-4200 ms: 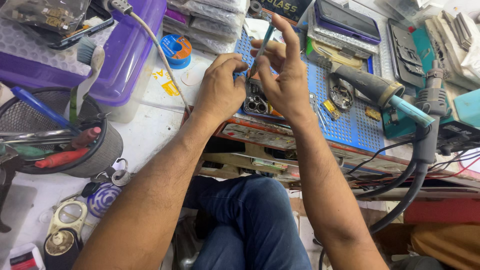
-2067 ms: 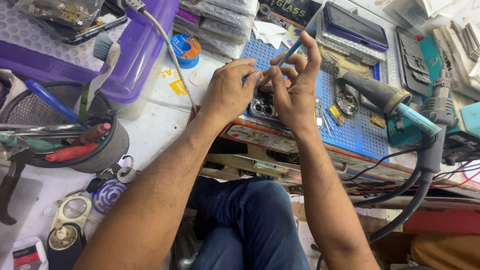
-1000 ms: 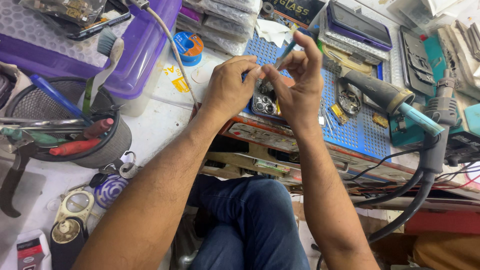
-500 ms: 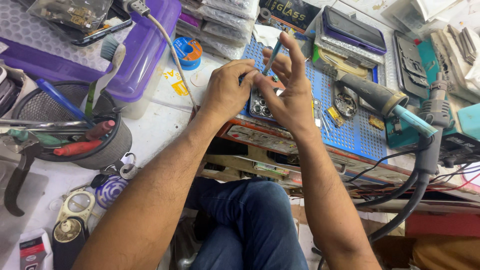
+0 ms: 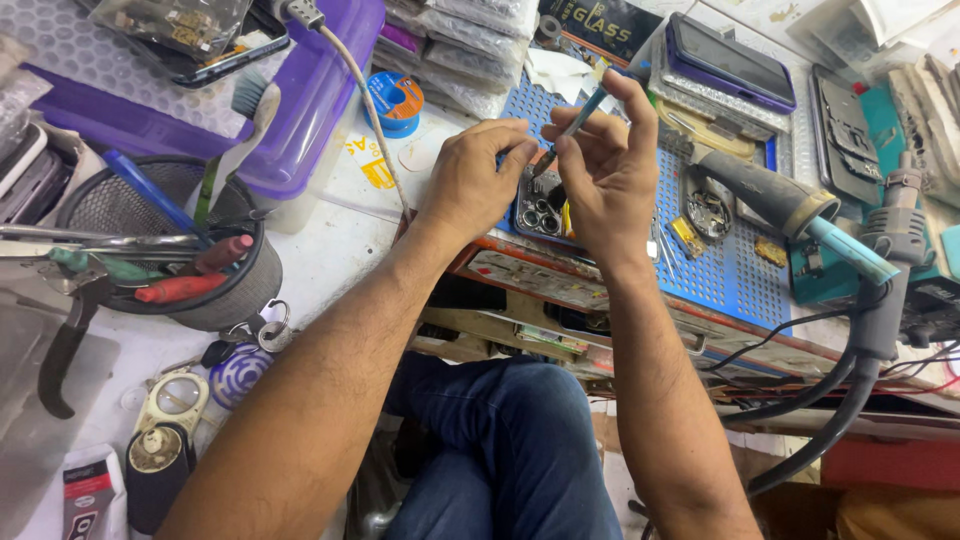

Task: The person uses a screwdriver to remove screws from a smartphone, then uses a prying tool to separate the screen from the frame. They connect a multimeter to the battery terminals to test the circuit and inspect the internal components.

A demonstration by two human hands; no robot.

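Right hand [image 5: 600, 175] pinching tweezers [image 5: 570, 130]

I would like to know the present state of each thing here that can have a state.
Left hand: resting on the opened phone, back cover off.
Right hand: pinching a thin tool, raised and tilted.
Dark phone: lying flat, screen dark.
Solder spool: lying flat.
Mesh cup: upright, full of tools.
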